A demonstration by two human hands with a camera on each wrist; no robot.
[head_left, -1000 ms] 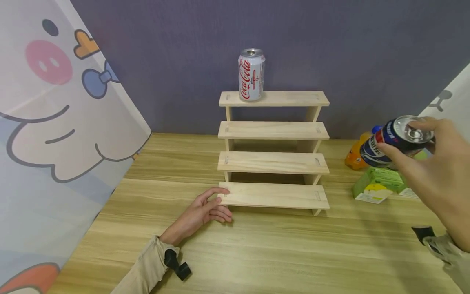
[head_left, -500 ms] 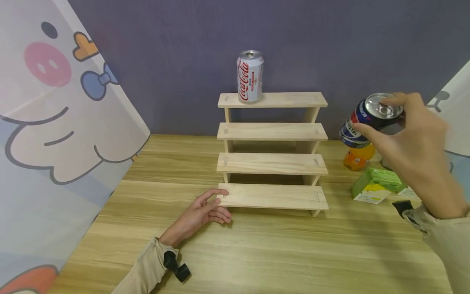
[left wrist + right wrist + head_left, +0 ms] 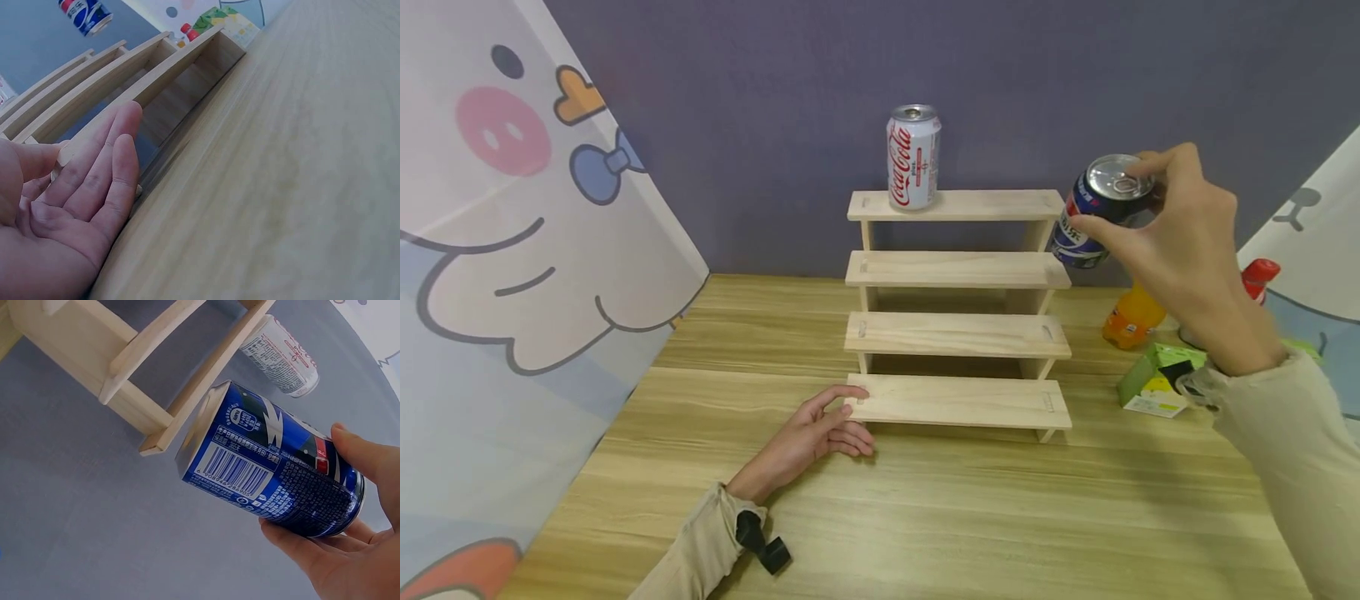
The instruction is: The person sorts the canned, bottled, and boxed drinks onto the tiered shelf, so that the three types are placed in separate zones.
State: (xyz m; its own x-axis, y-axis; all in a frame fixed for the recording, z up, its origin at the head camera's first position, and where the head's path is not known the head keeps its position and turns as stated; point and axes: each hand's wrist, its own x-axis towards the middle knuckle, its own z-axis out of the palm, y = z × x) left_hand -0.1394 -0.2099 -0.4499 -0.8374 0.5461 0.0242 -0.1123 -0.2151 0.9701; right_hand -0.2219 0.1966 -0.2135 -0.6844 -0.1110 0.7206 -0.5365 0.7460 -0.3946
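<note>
My right hand [image 3: 1191, 250] grips a dark blue Pepsi can [image 3: 1078, 229] near its silver top, thumb on one side and fingers on the other. The tilted can is in the air by the right end of the top board of a wooden step shelf [image 3: 958, 400]. In the right wrist view, the can's base [image 3: 201, 428] is close to that board's end. My left hand [image 3: 812, 437] pinches the left end of the lowest board, other fingers below it. A white Coca-Cola can [image 3: 913, 162] stands upright on the top board, left of its middle.
Right of the shelf, an orange soda bottle [image 3: 1131, 321] and a green drink carton [image 3: 1153, 383] stand on the wood-grain table [image 3: 925, 517]. Behind my right forearm shows a red-capped bottle [image 3: 1258, 275]. A grey-blue wall [image 3: 760, 150] rises behind the shelf.
My right hand has carried the Pepsi can leftward and upward, from above the drinks at the right to the shelf's top right end. The left hand has stayed on the lowest board.
</note>
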